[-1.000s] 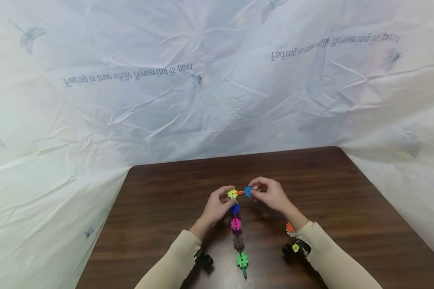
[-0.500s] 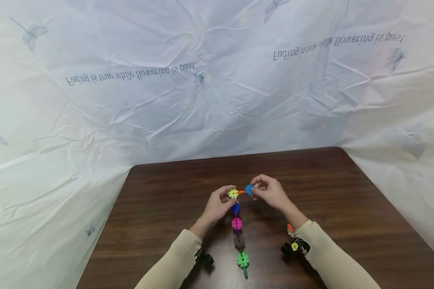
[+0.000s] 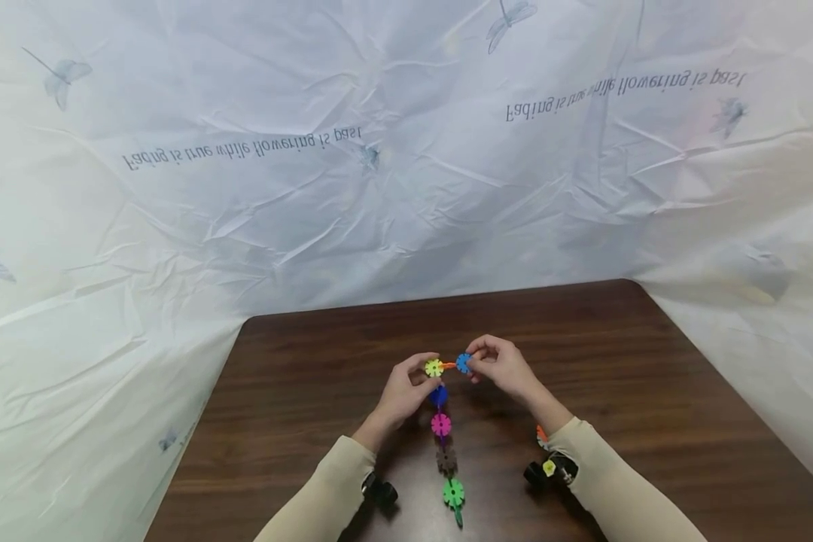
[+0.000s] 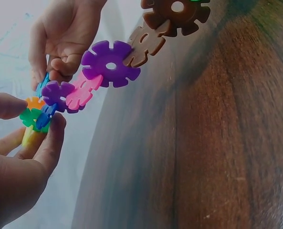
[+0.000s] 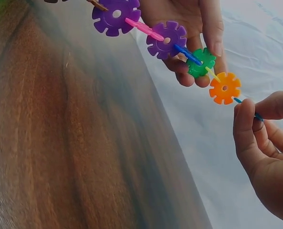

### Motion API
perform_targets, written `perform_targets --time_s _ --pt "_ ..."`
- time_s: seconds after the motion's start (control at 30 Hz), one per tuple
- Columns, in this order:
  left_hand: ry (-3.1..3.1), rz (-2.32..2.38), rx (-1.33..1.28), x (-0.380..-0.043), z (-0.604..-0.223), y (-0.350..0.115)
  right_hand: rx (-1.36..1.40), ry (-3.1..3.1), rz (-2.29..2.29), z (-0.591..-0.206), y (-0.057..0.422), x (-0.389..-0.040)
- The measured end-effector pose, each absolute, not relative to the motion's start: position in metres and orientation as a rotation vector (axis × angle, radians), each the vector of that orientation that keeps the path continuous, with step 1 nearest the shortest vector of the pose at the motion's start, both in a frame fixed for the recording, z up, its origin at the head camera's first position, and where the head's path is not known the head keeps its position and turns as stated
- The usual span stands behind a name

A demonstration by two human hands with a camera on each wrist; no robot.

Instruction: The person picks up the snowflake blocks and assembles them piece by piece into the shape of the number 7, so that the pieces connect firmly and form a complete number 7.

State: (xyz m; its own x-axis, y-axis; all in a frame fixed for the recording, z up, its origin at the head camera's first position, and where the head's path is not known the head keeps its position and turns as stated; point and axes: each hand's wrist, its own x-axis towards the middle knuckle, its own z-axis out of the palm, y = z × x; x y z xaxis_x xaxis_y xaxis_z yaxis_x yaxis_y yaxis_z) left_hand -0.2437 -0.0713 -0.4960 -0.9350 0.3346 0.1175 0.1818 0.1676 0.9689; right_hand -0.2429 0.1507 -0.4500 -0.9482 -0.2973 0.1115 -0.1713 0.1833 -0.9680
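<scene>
A chain of slotted plastic snowflake discs runs away across the table from a bright green disc (image 3: 453, 493), through brown, purple, pink (image 3: 441, 424) and dark blue (image 3: 438, 394) ones. My left hand (image 3: 403, 388) grips its far part, thumb and fingers around the green disc (image 5: 202, 62) and the yellow disc (image 3: 434, 367). From the yellow one, an orange disc (image 5: 225, 88) leads sideways to a light blue disc (image 3: 463, 363). My right hand (image 3: 504, 369) pinches that light blue disc, which meets the orange one edge-on. Fingers partly hide the blue disc in the right wrist view.
An orange and whitish disc piece (image 3: 542, 435) lies by the right sleeve, partly covered by it. Black wrist cameras hang under both cuffs. The dark wooden table (image 3: 298, 361) ends at a pale printed sheet (image 3: 406, 196) behind.
Both hands keep their holds and have barely moved; the head view has shifted slightly. The orange and whitish piece is more hidden by the right sleeve.
</scene>
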Motion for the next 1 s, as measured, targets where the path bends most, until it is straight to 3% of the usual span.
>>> perform_targets --time_s 0.57,1.0 --pt "2.271 1.916 0.501 -0.244 -0.497 -0.073 -0.455 2.259 -1.946 -0.454 0.148 -0.246" --pt "2.257 1.900 0.535 -0.225 -0.469 -0.073 -0.475 2.239 -1.964 -0.488 0.151 -0.267"
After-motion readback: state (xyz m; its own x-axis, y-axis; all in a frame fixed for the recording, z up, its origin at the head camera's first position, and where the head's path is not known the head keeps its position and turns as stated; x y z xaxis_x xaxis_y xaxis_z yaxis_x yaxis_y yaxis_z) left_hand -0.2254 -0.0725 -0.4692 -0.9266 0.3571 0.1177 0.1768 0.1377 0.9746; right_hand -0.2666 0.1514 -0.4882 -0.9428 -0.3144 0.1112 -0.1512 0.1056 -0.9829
